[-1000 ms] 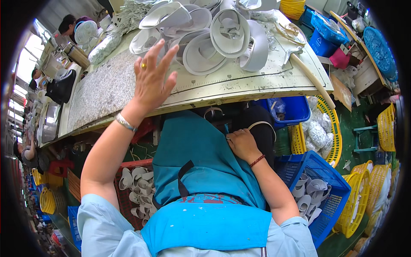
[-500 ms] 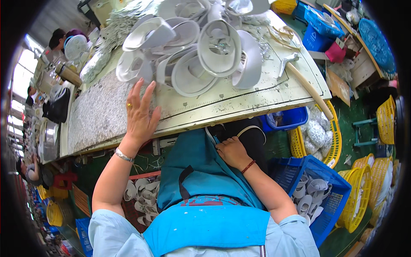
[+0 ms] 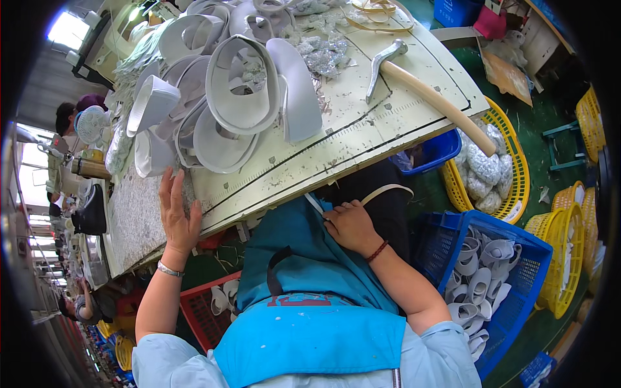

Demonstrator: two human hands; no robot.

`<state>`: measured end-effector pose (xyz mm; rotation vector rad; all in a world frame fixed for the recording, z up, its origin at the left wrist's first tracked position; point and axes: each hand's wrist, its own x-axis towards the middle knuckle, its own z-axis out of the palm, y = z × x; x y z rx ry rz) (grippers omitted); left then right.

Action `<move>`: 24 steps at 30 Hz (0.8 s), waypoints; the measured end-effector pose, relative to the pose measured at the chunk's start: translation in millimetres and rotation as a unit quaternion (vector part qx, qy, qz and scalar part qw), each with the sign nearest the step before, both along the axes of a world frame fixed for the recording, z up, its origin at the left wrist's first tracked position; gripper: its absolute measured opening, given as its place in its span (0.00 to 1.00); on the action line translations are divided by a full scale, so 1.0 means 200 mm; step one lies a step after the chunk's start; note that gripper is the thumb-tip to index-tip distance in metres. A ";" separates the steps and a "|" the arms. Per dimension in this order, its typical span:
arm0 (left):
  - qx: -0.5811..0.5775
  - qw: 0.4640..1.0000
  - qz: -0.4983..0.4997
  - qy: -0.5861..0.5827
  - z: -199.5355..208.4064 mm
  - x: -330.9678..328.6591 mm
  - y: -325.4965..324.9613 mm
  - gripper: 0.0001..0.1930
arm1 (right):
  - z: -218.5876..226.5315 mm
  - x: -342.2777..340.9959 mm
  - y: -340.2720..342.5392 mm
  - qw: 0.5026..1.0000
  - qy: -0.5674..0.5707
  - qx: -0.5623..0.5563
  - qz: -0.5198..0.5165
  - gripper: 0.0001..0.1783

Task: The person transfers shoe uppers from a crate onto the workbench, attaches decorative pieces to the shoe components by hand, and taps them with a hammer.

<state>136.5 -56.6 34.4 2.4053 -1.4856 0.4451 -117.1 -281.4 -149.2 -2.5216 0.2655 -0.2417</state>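
My left hand [image 3: 180,216] lies at the table's front left with its fingers spread. Its fingertips come up to the lower edge of a white shoe upper [image 3: 152,155] at the pile's near side, and I cannot tell whether they touch. More white, curved uppers [image 3: 234,97] are heaped to its right. Low in my lap, against the teal apron [image 3: 278,239], my right hand [image 3: 352,226] has its fingers curled. A narrow cream strip [image 3: 390,187] runs out from under it, and the hand seems closed on that strip; the fingertips are partly hidden.
A hammer [image 3: 430,97] lies on the pale worktable [image 3: 352,145], its wooden handle past the edge. On the right stand a yellow basket [image 3: 522,171] of silvery bundles and a blue crate [image 3: 517,317] of white uppers. A red crate [image 3: 200,310] sits below left.
The view has turned, so the pile and my left hand sit further left and lower. The left hand stays spread beside the same upper; the right hand stays in my lap.
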 end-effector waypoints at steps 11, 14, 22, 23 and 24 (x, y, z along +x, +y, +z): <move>-0.015 1.000 0.007 -0.010 0.00 -0.02 -0.01 0.33 | 0.01 0.02 0.05 1.000 -0.025 0.014 0.007 0.09; -0.024 1.000 0.000 -0.015 0.00 -0.02 -0.02 0.33 | 0.00 0.04 0.04 1.000 -0.021 -0.002 0.010 0.09; -0.019 0.999 0.012 -0.030 0.02 -0.03 -0.03 0.32 | -0.02 -0.02 -0.03 0.999 -0.028 -0.009 -0.024 0.08; -0.024 0.999 0.013 -0.031 0.02 -0.04 -0.02 0.32 | -0.03 -0.03 -0.02 0.999 -0.042 -0.002 -0.026 0.08; -0.019 0.999 0.014 -0.030 0.02 -0.03 -0.01 0.32 | -0.03 -0.02 -0.03 0.998 -0.059 0.003 -0.026 0.08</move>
